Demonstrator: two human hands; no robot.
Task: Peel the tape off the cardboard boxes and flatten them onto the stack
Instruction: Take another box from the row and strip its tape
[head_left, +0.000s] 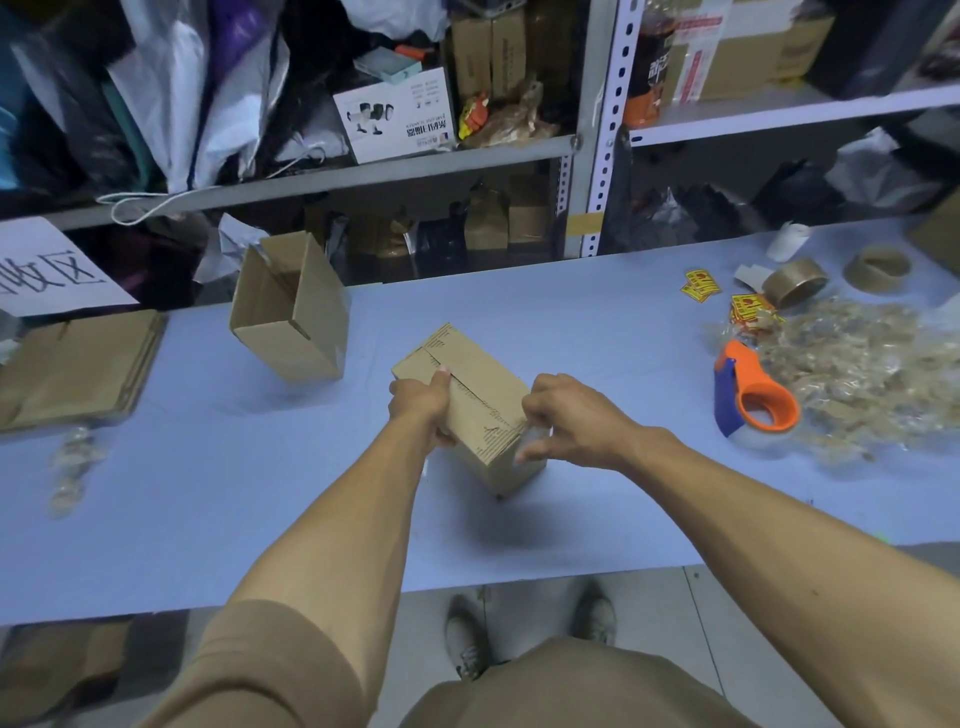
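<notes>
At the far left of the blue table (156, 519) lay the stack of flattened cardboard (78, 364), with a white sign (47, 270) bearing large characters just behind it and a small wad of peeled tape (72, 467) in front. Further right, an opened box (291, 312) stood tilted on the table, its flaps up and its mouth facing the shelves.

Near the middle sat the taped box (470, 400), held at an angle with one lower corner touching the table. The left hand (423, 402) was clamped on the box's left side — thumb on the top face near the seam, fingers wrapped underneath. The right hand (566, 421) was at the box's near right corner, its fingers (530, 451) pinched together on a strip of clear tape (532, 436) at that edge.

To the right lay an orange and blue tape dispenser (753, 400), beside a big heap of crumpled clear tape (872, 374). Behind the heap were yellow stickers (701, 285), a brown tape roll (795, 283) and an empty cardboard core (878, 266) — all well apart from the hands.
</notes>
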